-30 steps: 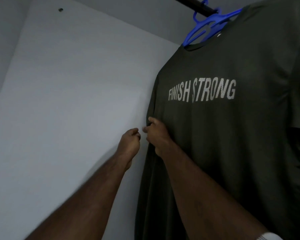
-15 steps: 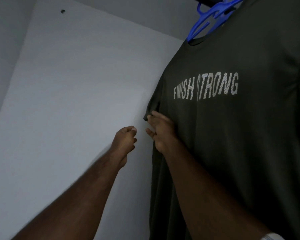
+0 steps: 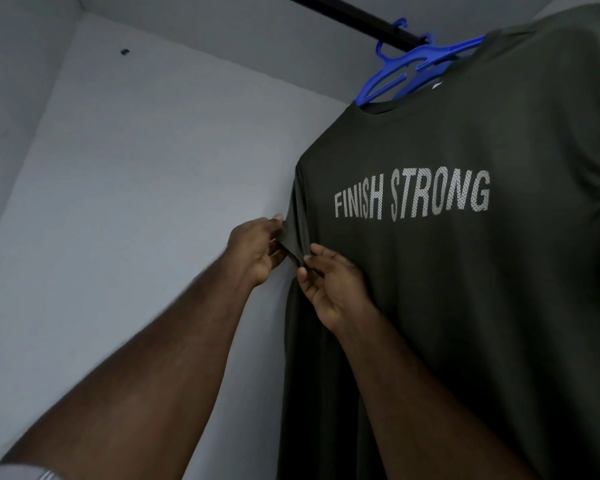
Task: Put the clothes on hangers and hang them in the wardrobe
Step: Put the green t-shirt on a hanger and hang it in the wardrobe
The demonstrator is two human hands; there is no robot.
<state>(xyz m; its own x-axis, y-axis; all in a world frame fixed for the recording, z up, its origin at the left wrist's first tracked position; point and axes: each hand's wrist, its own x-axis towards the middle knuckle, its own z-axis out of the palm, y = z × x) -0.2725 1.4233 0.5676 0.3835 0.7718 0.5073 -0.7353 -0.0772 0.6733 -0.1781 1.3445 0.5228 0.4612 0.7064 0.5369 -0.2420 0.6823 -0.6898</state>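
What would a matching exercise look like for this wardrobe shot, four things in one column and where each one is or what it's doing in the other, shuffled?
Things:
1. blue hanger
2. dark green T-shirt
3. black rail
4. both hands, left hand and right hand

Places or states:
A. runs across the top of the wardrobe
B. pinching the shirt's sleeve edge
C. hooked over the rail
D. hangs from the hanger, print facing the camera

Pairs: 1-C, 2-D, 3-A, 4-B
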